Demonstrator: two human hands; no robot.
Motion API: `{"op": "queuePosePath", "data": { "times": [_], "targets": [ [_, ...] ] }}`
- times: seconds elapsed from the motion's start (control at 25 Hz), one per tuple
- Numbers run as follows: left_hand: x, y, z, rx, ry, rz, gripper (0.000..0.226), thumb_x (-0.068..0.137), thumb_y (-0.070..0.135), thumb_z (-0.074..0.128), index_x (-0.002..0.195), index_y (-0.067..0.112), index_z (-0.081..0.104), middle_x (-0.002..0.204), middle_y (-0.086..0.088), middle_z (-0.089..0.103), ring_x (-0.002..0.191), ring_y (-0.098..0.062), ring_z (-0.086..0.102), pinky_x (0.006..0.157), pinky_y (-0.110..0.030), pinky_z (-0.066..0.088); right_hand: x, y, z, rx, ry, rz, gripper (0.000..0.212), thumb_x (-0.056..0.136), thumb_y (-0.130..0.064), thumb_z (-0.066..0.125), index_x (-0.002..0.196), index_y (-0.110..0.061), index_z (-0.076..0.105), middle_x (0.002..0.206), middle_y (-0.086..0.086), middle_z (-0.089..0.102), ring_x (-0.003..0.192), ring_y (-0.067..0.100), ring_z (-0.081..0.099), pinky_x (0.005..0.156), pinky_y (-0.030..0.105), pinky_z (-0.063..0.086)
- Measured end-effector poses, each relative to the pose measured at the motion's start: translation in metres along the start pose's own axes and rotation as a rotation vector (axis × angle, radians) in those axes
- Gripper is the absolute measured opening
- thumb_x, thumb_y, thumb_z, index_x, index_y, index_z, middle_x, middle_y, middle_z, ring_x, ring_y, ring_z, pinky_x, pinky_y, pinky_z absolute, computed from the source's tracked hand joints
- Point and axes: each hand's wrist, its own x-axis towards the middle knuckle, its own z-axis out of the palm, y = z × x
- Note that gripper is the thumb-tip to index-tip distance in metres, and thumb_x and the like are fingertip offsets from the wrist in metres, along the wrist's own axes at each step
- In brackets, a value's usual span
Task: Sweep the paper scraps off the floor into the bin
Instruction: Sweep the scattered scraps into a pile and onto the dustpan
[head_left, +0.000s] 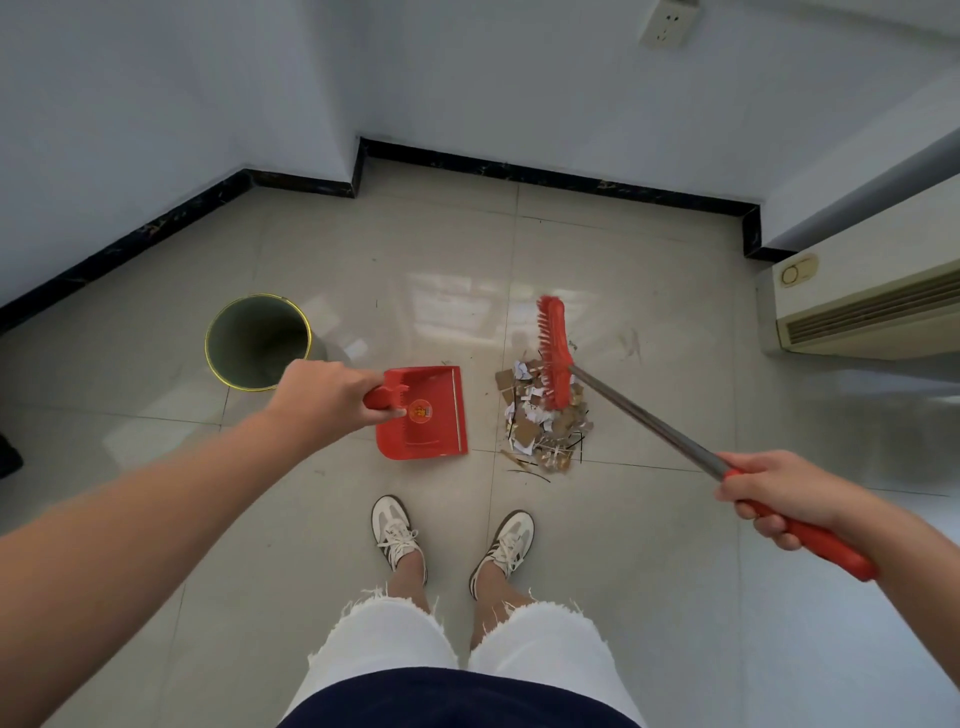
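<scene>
1. The left hand (324, 397) grips the handle of the red dustpan (431, 421), fingers curled round it. The pan sits at 12 o'clock from the shoes (397, 535).
2. The right hand (774, 496) is wrapped round the red grip of the broom (555, 353). The broom's head rests on the far edge of the pile.
3. The paper scraps (543, 415) lie heaped on the tiled floor (649, 571) at 3 o'clock from the dustpan, just beside its open lip.
4. The bin (258, 340) stands upright at 10 o'clock from the dustpan, near the left hand.
5. An air-conditioner unit (872, 312) stands at 2 o'clock from the scraps, well apart.
</scene>
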Motion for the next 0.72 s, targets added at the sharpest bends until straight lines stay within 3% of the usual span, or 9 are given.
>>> {"op": "queuePosePath", "data": {
  "times": [0.16,0.32,0.48,0.56,0.72],
  "targets": [
    [0.023,0.033,0.004,-0.015,-0.019,0.019,0.064,0.059,0.058,0.082,0.054,0.024,0.028,0.033,-0.001,0.043,0.027,-0.023,0.044,0.050,-0.012,0.006,0.038,0.004,0.001,-0.188,0.104,0.047,0.026,0.087,0.002,0.049,0.108,-0.012,0.053,0.056,0.010,0.042,0.033,0.015,0.038,0.034,0.019,0.035],
    [0.037,0.043,0.006,-0.066,-0.021,-0.017,0.063,0.060,0.057,0.082,0.056,0.026,0.027,0.035,-0.002,0.045,0.031,-0.025,0.048,0.049,-0.013,0.005,0.102,0.005,0.007,-0.369,0.167,0.108,0.014,0.083,0.002,0.042,0.093,0.003,0.053,0.033,0.008,0.046,0.028,0.019,0.040,0.040,0.023,0.037],
    [0.041,0.050,0.017,-0.088,-0.023,-0.061,0.064,0.063,0.056,0.082,0.056,0.025,0.026,0.039,0.003,0.030,0.033,-0.025,0.047,0.048,-0.014,0.005,0.134,-0.012,0.046,-0.416,0.117,0.125,0.024,0.081,0.001,0.042,0.059,0.001,0.052,0.047,0.019,0.053,0.027,0.022,0.044,0.040,0.021,0.039],
    [0.045,0.057,0.024,-0.076,-0.034,-0.050,0.057,0.072,0.059,0.073,0.057,0.023,0.031,0.046,0.006,0.031,0.041,-0.027,0.053,0.045,-0.018,0.008,0.135,-0.019,0.071,-0.405,0.064,0.120,0.023,0.081,0.001,0.042,0.061,0.001,0.052,0.054,0.021,0.055,0.027,0.021,0.045,0.036,0.018,0.038],
    [0.060,0.061,0.021,-0.099,-0.104,-0.074,0.048,0.084,0.065,0.052,0.066,0.022,0.042,0.060,0.003,0.048,0.061,-0.024,0.057,0.045,-0.026,0.016,0.128,-0.026,0.104,-0.379,0.035,0.093,0.011,0.083,0.002,0.041,0.087,0.004,0.051,0.051,0.012,0.053,0.018,0.016,0.042,0.033,0.014,0.035]
  ]
}}
